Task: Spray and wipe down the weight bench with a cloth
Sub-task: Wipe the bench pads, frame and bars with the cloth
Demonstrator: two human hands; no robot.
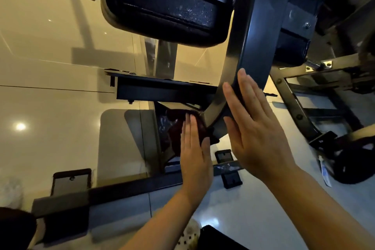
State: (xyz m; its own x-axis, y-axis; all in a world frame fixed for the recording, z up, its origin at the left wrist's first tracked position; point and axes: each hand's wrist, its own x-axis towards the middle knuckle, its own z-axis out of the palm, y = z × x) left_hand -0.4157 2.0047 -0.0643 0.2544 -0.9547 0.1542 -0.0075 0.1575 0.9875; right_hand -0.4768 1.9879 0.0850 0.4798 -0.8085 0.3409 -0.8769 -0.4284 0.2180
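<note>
I look up at the underside of the weight bench. Its black seat pad fills the top of the view, and a dark metal frame post slants down from it. My left hand presses a dark red cloth flat against the lower part of the frame with straight fingers. My right hand lies flat against the side of the slanted post, fingers straight and together. No spray bottle shows.
A horizontal black crossbar juts left from the post. A floor-level base bar runs along the glossy tiled floor. More frame struts and bolts crowd the right, with a dark round object beside them.
</note>
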